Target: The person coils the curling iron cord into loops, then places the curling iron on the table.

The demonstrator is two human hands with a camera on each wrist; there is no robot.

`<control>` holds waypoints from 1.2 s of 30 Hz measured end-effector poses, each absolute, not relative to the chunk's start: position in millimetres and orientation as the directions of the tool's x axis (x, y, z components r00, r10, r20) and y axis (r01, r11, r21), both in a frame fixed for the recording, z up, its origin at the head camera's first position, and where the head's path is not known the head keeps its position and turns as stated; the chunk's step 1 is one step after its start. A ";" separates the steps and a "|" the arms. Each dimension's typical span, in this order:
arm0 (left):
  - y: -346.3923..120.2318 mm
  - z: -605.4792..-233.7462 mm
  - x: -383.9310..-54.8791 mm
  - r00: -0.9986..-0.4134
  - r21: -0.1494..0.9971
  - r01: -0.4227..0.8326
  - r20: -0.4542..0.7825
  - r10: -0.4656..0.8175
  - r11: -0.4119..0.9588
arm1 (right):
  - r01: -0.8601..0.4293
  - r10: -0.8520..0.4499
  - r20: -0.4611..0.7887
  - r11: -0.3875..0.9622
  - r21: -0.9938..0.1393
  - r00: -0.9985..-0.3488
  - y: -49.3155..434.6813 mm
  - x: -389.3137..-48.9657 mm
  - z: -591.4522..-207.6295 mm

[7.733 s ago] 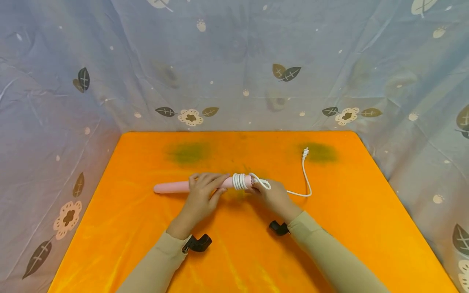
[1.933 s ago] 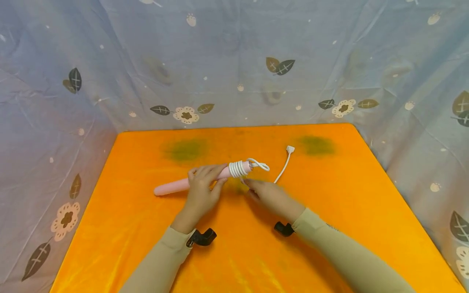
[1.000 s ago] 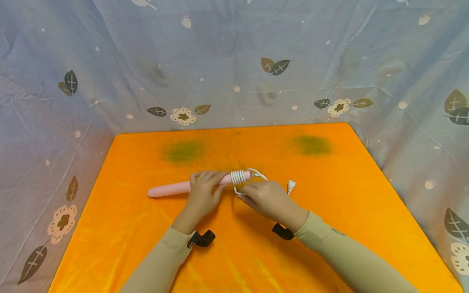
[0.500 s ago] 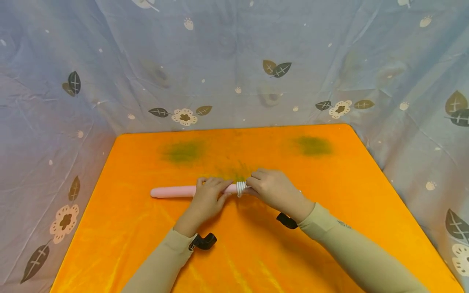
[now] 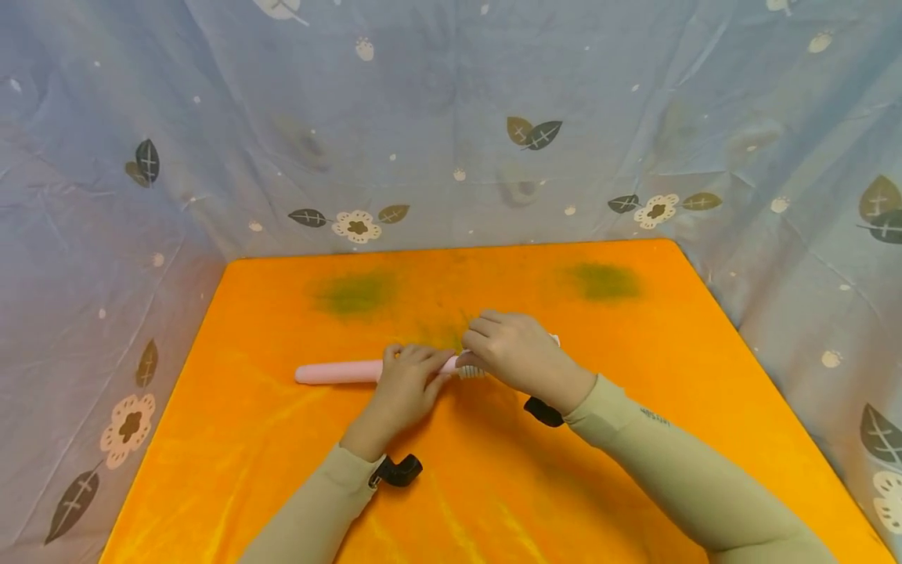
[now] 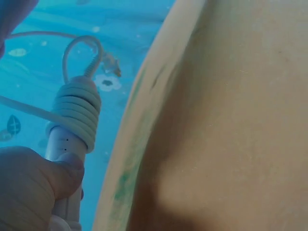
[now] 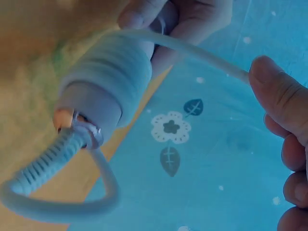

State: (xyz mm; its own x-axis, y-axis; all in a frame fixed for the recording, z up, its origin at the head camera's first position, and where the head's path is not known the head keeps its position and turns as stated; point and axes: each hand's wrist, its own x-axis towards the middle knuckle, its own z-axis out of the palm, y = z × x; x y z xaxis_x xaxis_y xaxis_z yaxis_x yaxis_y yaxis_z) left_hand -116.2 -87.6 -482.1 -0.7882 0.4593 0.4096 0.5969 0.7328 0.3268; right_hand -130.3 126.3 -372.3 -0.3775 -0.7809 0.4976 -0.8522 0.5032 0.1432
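A slim pink hair iron [image 5: 338, 373] lies crosswise above the orange table surface. My left hand [image 5: 409, 384] grips it near the middle, the thumb [image 6: 67, 175] along its side in the left wrist view. White power cord [image 7: 110, 72] is wound in several close turns around the handle end. From those turns a length of cord runs taut to my right hand [image 5: 524, 356], which pinches it between thumb and curled fingers in the right wrist view. A small loop of cord [image 7: 62, 209] stands out at the handle's end. The plug [image 6: 113, 65] dangles beyond.
The orange cloth-covered table [image 5: 599, 486] has greenish stains near its back edge. A grey-blue patterned curtain [image 5: 423, 117] closes off the back and both sides. Black wrist mounts [image 5: 398, 471] sit at both cuffs.
The right hand has carried the cord from below the handle up and over it. The free cord, once spread out on the right, is now shorter, its plug close behind the right hand.
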 end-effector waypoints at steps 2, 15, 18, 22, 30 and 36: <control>-88.5 -482.5 -114.5 -0.777 0.315 0.609 0.422 0.468 0.728 | -0.845 -0.768 0.499 0.521 0.122 -0.402 128.5 -134.5 -373.6; -97.7 -484.2 -111.0 -0.667 0.284 0.723 0.521 0.532 0.629 | -0.750 -0.607 0.478 0.632 -0.195 -0.635 148.2 -168.6 -387.0; -98.1 -482.6 -109.8 -0.654 0.289 0.736 0.538 0.532 0.613 | -0.681 -0.547 0.434 0.683 -0.264 -0.716 150.4 -173.7 -396.5; -96.5 -480.6 -108.6 -0.613 0.293 0.770 0.586 0.529 0.567 | -0.567 -0.492 0.288 0.761 -0.315 -0.821 149.2 -178.0 -415.1; -95.4 -477.8 -110.5 -0.606 0.317 0.769 0.636 0.478 0.555 | -0.501 -0.486 0.137 0.794 -0.344 -0.863 143.4 -176.7 -431.8; -97.8 -474.9 -114.5 -0.629 0.349 0.739 0.664 0.405 0.576 | -0.526 -0.502 0.163 0.778 -0.344 -0.849 141.3 -165.3 -438.5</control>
State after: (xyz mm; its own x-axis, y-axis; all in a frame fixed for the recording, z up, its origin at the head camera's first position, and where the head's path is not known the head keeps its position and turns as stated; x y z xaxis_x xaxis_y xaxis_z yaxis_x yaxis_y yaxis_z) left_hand -114.5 -97.8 -474.9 -0.6292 0.4046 0.6636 0.7389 0.5763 0.3492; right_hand -165.3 141.3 -438.5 -0.8491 -0.5023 0.1635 -0.5263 0.7778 -0.3435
